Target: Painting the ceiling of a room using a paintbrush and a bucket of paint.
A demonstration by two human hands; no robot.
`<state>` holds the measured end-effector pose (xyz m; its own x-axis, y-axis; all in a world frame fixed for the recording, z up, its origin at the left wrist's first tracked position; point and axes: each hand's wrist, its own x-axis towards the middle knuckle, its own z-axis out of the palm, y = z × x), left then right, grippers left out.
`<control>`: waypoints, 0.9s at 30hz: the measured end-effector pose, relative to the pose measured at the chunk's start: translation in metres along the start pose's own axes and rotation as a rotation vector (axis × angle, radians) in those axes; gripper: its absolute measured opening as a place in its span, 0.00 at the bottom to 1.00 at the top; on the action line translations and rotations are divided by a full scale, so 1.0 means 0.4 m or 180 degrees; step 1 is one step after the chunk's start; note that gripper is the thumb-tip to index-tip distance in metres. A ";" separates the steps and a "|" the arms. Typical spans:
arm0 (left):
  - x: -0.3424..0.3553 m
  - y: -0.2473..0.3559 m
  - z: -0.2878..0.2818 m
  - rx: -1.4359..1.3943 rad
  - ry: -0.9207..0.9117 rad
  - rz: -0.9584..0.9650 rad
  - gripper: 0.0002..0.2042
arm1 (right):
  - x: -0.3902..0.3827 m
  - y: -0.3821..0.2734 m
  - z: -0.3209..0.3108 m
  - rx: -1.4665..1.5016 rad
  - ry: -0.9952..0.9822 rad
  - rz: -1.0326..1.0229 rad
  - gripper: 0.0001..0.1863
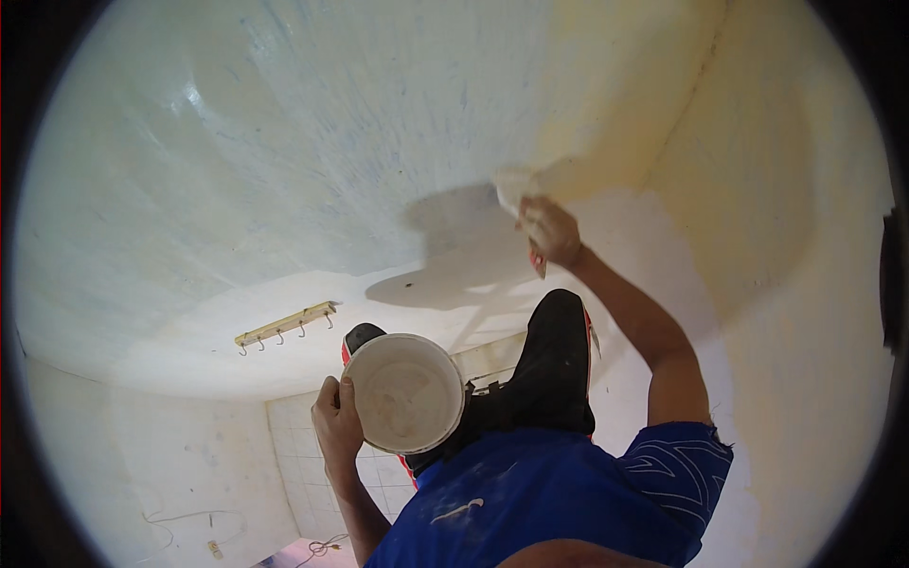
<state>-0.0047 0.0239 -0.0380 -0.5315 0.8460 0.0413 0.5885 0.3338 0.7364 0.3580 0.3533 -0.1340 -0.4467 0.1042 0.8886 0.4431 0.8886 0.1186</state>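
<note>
At the left, my left hand (pixel 338 421) is closed on the rim of a white bucket (pixel 402 348), thumb at the edge. Whitish paint (pixel 405 407) lies in the bottom of the bucket, which is held beside my bent leg. My right hand (pixel 552 230) is raised with its fingers wrapped round a paintbrush (pixel 509 192). The brush's head is at the wall (pixel 398 114), slightly blurred, while its handle end sticks out below the fist. Around the brush, fresh white paint meets yellowish and pale bluish, streaky areas.
A wooden hook rack (pixel 287 325) is fixed to the wall left of the bucket. Lower left are white tiles (pixel 303 454), a loose cable (pixel 322 547) and a wall socket (pixel 215 549). A dark object (pixel 890 284) stands at the right edge. My black-trousered leg (pixel 554 369) is bent below the brush.
</note>
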 end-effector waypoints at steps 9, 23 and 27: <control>-0.008 0.042 -0.012 0.0025 -0.0098 -0.0029 0.22 | 0.118 -0.001 -0.060 0.0447 -0.0659 0.0461 0.15; -0.008 0.009 -0.002 -0.0036 -0.0079 0.0009 0.22 | 0.549 0.129 -0.276 -0.0431 0.0666 -0.0238 0.17; -0.010 0.016 -0.014 0.0076 -0.0034 0.0025 0.22 | 0.180 0.006 -0.046 -0.0484 0.0145 -0.0471 0.09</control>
<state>-0.0020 0.0202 -0.0297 -0.5205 0.8530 0.0396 0.6071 0.3370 0.7197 0.3411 0.3550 -0.0615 -0.4817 -0.0456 0.8752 0.4890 0.8147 0.3116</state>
